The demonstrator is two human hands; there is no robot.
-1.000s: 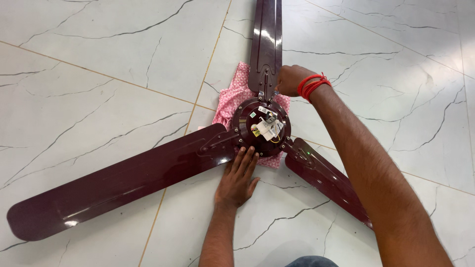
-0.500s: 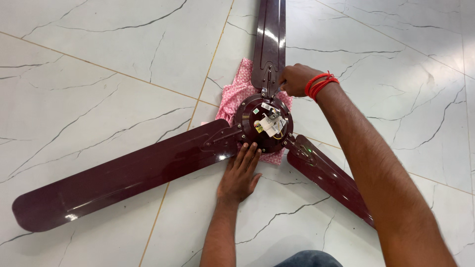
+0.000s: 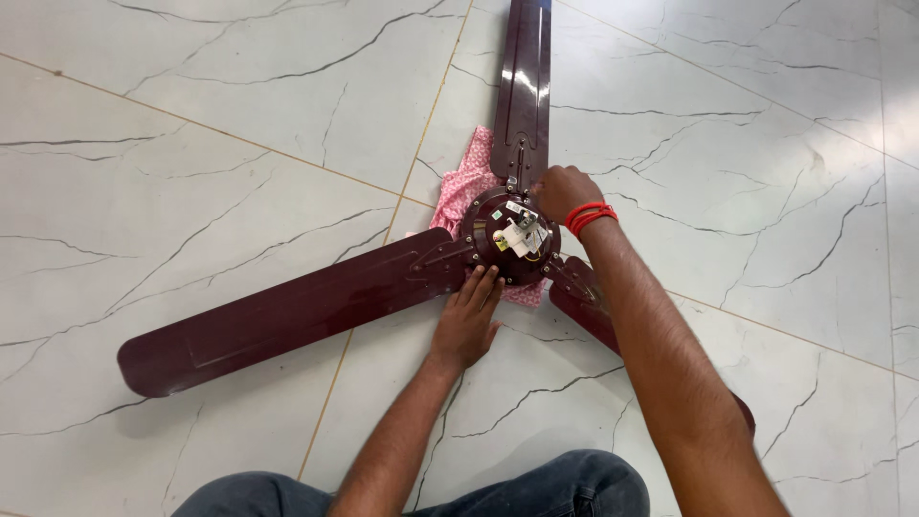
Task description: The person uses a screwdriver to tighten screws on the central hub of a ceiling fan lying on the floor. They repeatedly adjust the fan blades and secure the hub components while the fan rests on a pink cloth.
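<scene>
Maroon three-bladed metal ceiling fan (image 3: 402,287) lies flat on the white veined marble-tile floor (image 3: 191,115), its round motor hub (image 3: 512,237) turned face up with white wiring and a small terminal block showing at the centre. One blade runs straight away from the person toward the top of the view, a second stretches long to the left, and the third passes to the right beneath the right forearm. A pink patterned cloth (image 3: 464,187) is bunched under the hub, showing on its far-left side and just below it.

Both hands work at the hub, from opposite sides. The left hand (image 3: 467,321) lies palm down on the near edge, fingers spread and extended, fingertips touching the hub's rim where the left blade's bracket joins. The right hand (image 3: 563,191), with orange-red bands at the wrist, reaches across to the far-right rim, at the root of the upright blade; its fingers are curled in against the hub, though whether they pinch a small part cannot be told. The person's dark denim-clad knee (image 3: 536,488) shows at the bottom edge.
</scene>
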